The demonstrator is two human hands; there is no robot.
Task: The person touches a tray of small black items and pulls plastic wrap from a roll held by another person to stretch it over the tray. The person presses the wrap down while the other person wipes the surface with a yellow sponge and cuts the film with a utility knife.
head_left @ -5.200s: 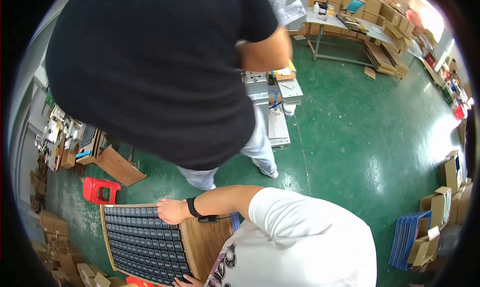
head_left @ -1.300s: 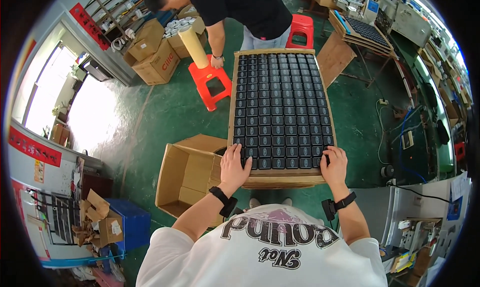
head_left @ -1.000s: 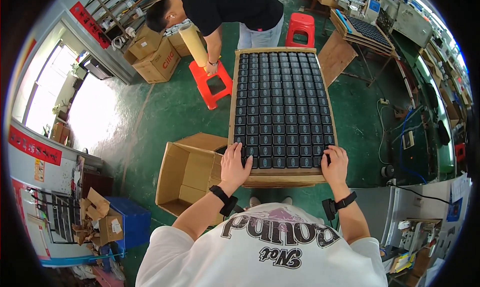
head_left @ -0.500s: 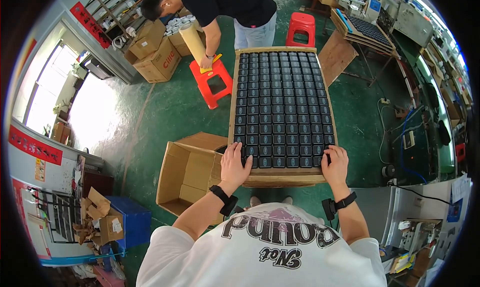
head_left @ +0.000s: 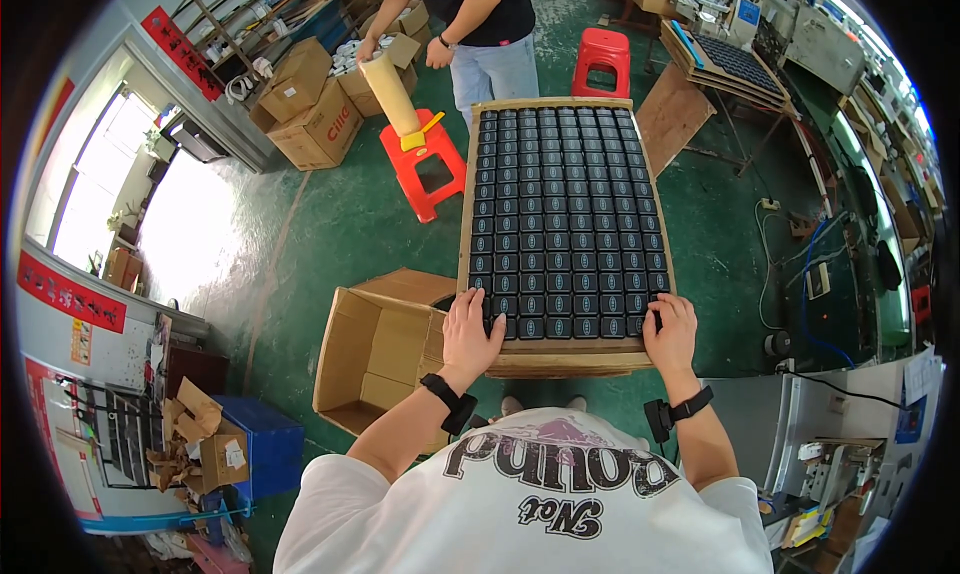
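Rows of black square pieces (head_left: pixel 558 242) with small oval marks fill a shallow cardboard tray (head_left: pixel 560 358) in front of me. My left hand (head_left: pixel 472 332) rests on the tray's near left corner, fingers stretched forward along the edge and thumb against the end pieces. At the near right corner lies my right hand (head_left: pixel 674 332), its fingers likewise extended, the thumb bent in toward the pieces. Neither hand has picked anything up. Both wrists wear black straps.
An open cardboard box (head_left: pixel 375 359) stands left of the tray. Beyond it a red stool (head_left: pixel 428 179) bears a pale yellow roll (head_left: pixel 390 92) and a yellow-handled brush (head_left: pixel 420 136); a co-worker (head_left: pixel 490 24) touches the roll's top. Another red stool (head_left: pixel 603 49) is behind the tray.
The co-worker has straightened up and taken a hand off the roll's lower end; the other hand now shows at its top. My hands and the tray have stayed in place.
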